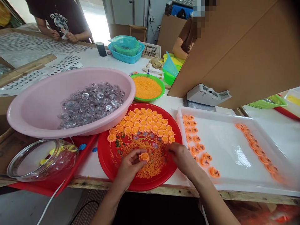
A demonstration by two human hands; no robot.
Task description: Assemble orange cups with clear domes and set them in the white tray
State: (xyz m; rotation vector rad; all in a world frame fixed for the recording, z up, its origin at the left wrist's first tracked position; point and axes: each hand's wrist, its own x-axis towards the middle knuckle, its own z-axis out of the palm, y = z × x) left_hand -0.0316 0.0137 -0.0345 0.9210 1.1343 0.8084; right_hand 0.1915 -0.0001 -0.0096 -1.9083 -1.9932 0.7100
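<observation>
Platter (104, 157): centre, teacup pieces (142, 127) far side, granules (133, 147) nearer
Basin (39, 104): left, discs (93, 103) inside
Tray (222, 140): right, teacup pieces along both sides
Bowl (146, 100): behind platter

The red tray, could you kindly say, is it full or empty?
Partly full: the red tray holds orange pieces and small pellets, its patterned base showing.

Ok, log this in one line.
left hand: holding round orange plastic piece; right hand: over red round tray, grip unclear; white tray: orange pieces

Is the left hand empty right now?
No: the left hand holds a small orange cup-shaped piece over the red tray.
</observation>
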